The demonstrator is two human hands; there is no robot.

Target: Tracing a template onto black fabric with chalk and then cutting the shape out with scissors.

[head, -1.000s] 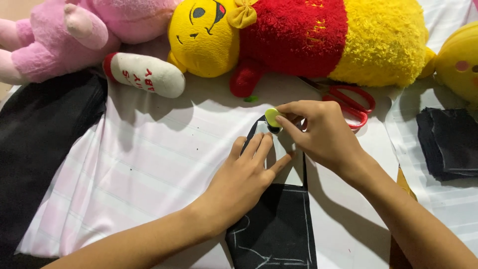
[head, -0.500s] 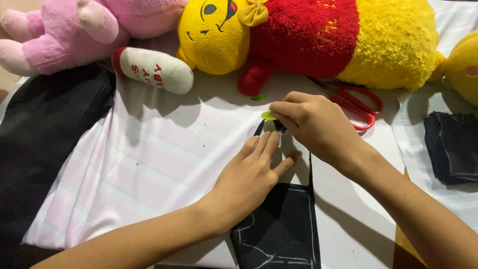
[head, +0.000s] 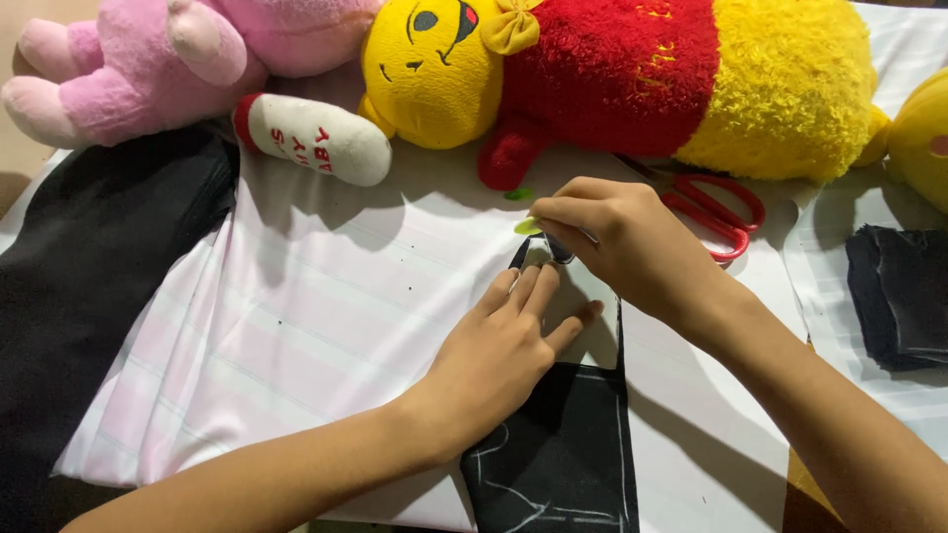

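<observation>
Three plush toys line the far edge: one yellow-and-red, one pink, one yellow. My left hand lies flat, fingers together, on the black fabric piece; my right hand pinches green chalk at its top edge.

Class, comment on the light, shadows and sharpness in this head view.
Head view: warm, even light; soft shadows fall below-right of the left hand and right hand onto the black fabric; no glare; the yellow plush toy looks sharp.
</observation>
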